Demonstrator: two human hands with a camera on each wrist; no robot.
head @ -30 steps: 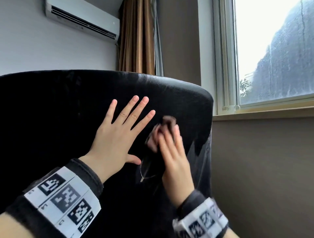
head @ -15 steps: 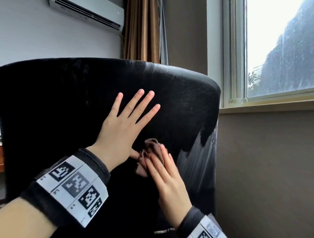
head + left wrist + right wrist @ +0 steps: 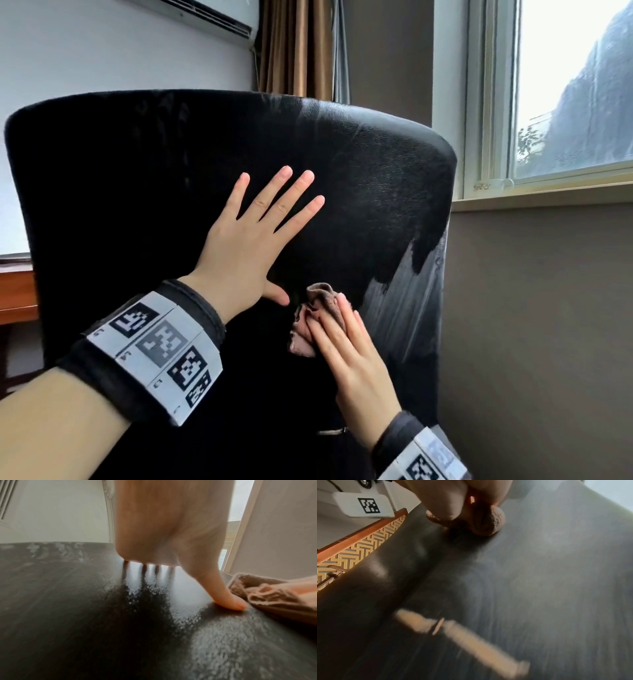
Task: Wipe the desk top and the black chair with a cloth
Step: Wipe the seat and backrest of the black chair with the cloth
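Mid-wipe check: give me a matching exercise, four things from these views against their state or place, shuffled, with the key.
Things:
1. left hand
2. right hand
3. crumpled pinkish-brown cloth
4. black leather chair back

States or places:
A. bunched beneath fingertips, beside the other hand's thumb
B. fingers spread, flat on the leather
C. upright, with pale streaks near its right edge
D. fingers straight, pressing the fabric to the chair

Pairs: 1-B, 2-D, 3-A, 4-C

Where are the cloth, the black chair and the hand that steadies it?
cloth (image 3: 317, 298): head view, bunched top fold.
black chair (image 3: 370, 164): head view, upper backrest.
left hand (image 3: 245, 240): head view, back of hand.
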